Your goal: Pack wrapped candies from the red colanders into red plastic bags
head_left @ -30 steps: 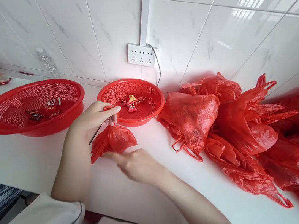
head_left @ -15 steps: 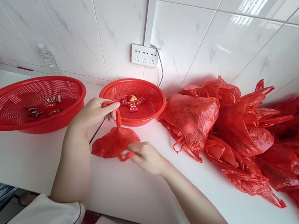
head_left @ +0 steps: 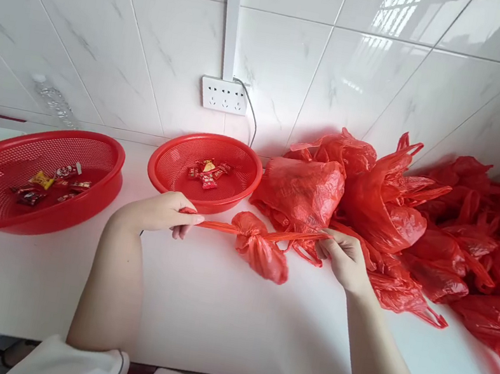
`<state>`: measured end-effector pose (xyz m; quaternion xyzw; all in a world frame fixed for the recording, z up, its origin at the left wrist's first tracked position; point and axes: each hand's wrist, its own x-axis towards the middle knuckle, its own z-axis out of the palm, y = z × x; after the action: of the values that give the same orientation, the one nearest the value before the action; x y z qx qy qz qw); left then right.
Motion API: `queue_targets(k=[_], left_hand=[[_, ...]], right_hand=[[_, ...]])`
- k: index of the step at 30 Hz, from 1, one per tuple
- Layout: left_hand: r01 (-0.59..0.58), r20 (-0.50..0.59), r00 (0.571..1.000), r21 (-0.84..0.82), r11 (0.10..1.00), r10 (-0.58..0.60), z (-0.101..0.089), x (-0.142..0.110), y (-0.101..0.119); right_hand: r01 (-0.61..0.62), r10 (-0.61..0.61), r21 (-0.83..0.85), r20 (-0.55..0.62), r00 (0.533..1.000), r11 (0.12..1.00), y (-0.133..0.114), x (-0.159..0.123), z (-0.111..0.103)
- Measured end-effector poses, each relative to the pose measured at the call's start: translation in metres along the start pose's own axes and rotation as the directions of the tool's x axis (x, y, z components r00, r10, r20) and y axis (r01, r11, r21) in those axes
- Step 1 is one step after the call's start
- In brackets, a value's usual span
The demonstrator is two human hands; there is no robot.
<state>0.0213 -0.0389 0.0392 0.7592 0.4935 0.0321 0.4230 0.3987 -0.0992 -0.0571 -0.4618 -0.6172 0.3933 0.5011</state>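
A small red plastic bag (head_left: 262, 250) hangs stretched between my two hands, its body bunched and knotted in the middle. My left hand (head_left: 171, 212) is closed on one handle of it, just in front of the small red basket (head_left: 155, 178). The other handle is gripped by my right hand (head_left: 342, 255), near the pile of bags. Both handles are pulled taut sideways over the white table (head_left: 217, 317). What the bag holds is hidden. Several wrapped sweets (head_left: 209, 181) lie in the small basket.
On the left stands a larger red basket (head_left: 111, 162) with several wrapped sweets (head_left: 30, 195). Many filled red plastic bags (head_left: 303, 187) are heaped on the right. A clear plastic bottle (head_left: 56, 101) lies by the tiled wall, and a power socket (head_left: 224, 96) is mounted on it.
My hands have moved apart, the right one farther right, drawing the bag's handles tight. The bag is now knotted and stretched. The view has shifted right; more sweets show in the larger basket.
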Motion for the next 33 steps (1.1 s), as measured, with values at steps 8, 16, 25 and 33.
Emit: queue_targets(k=[8, 16, 25, 33], left_hand=[[0.037, -0.15, 0.989, 0.154, 0.987, -0.014, 0.014, 0.022, 0.005], [0.168, -0.221, 0.966, 0.146, 0.975, -0.134, 0.009, 0.02, 0.002], [0.197, -0.22, 0.962, 0.152, 0.969, -0.161, -0.001, 0.02, -0.011], [0.128, -0.316, 0.944, 0.096, 0.987, -0.091, 0.001, 0.023, -0.014]], right_hand=[[0.357, -0.258, -0.654, 0.246, 0.934, 0.667, -0.008, -0.001, 0.09], [0.318, -0.014, -0.673, 0.416, 0.909, 0.668, 0.016, -0.008, 0.136], [-0.468, -0.112, -0.687, -0.62, 0.777, 0.556, -0.052, -0.034, -0.123], [-0.928, -0.08, -0.189, -0.982, 0.172, 0.321, 0.024, -0.033, -0.304]])
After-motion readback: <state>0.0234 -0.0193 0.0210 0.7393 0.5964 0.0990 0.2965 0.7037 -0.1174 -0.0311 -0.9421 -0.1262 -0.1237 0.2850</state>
